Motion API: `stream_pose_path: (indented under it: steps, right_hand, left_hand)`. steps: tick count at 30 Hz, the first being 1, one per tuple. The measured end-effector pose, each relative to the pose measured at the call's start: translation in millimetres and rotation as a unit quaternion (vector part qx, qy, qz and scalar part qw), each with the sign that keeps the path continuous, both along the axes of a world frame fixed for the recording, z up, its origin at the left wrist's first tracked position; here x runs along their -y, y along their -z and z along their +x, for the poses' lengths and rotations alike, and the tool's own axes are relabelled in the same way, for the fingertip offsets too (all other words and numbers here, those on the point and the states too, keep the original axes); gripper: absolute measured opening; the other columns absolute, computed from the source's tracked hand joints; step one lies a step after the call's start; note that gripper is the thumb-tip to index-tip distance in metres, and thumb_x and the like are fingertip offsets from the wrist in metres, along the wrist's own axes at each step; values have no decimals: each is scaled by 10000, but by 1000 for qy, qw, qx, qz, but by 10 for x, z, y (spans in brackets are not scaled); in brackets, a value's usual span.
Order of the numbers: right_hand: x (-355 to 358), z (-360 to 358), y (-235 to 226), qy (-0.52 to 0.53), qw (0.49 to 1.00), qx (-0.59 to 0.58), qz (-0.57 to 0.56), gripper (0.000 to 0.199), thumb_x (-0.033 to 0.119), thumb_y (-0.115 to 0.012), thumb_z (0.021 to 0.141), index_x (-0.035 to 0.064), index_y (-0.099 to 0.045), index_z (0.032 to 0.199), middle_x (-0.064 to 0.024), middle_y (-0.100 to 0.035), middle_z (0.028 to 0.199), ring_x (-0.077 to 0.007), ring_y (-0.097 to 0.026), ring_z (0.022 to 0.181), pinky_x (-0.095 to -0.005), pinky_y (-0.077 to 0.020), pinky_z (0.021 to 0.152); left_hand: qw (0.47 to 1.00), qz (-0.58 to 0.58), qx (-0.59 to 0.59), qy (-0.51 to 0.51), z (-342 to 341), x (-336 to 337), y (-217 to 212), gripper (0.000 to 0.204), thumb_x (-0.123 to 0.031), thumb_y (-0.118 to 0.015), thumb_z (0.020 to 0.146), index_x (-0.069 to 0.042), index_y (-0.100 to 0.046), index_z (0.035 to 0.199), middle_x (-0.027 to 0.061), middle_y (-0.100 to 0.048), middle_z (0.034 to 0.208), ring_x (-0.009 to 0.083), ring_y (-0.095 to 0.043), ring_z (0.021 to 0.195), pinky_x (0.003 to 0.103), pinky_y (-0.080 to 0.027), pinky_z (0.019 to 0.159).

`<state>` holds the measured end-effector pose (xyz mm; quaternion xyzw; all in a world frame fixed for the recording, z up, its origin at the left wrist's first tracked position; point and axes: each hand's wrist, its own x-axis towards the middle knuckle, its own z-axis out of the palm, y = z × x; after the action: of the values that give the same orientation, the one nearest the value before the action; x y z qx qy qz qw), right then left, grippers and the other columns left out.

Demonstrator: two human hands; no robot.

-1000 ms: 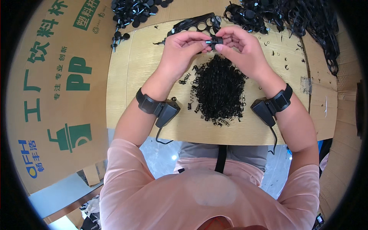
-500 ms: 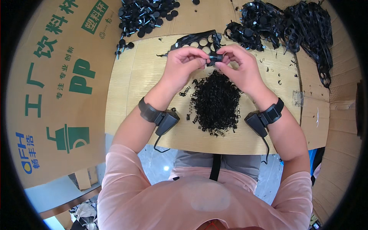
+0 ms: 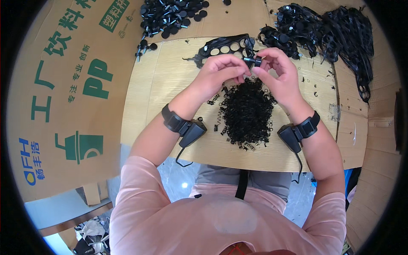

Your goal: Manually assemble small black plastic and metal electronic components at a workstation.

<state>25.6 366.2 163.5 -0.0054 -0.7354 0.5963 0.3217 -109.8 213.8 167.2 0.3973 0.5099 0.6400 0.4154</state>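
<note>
Head view: tan carton (image 3: 63, 106), green print, left of hands.

We see through one head-worn fisheye camera, looking steeply down and close onto the surface (image 3: 170, 85); our own forearms rise from the lower edge toward its middle.

The small black part (image 3: 253, 61) is mostly hidden by fingers (image 3: 238, 70).

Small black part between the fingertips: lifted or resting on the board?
Lifted. Both hands, left hand and right hand, pinch the small black part above the spring pile.
</note>
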Motion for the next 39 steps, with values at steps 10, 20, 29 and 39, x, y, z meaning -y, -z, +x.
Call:
stream_pose_path:
  steps: [10,20,29,39]
  right_hand:
    - [23,-18,-17,7,997,16,81,303,-35,-687,743,28,-609,1029,-42,-565,1010,-97,-543,784,-218,-454,673]
    - [54,-23,-32,20,993,59,100,318,-25,-718,731,43,-615,1024,-40,-576,1034,-92,-543,773,-214,-453,666]
    - [77,-45,-6,7,994,64,89,311,-28,-713,737,44,-621,1025,-46,-584,1029,-83,-546,762,-206,-457,649]
    - [81,-69,-27,16,988,39,150,283,-44,-702,736,34,-636,1000,-57,-592,1037,-85,-542,734,-212,-461,648]
  left_hand:
    - [997,4,50,-56,-4,-65,30,174,-125,-567,917,-1,-607,1032,96,-662,842,146,-620,715,268,-510,686]
    - [996,23,30,-79,7,-31,21,152,-34,-575,884,31,-621,1014,123,-667,885,149,-635,782,267,-521,738]
    - [996,37,8,-83,-13,-24,42,145,-24,-576,872,39,-629,991,124,-669,874,139,-634,772,260,-522,733]
    - [994,38,13,-100,6,-69,56,126,-20,-630,795,56,-638,895,95,-664,795,123,-652,723,247,-543,674]
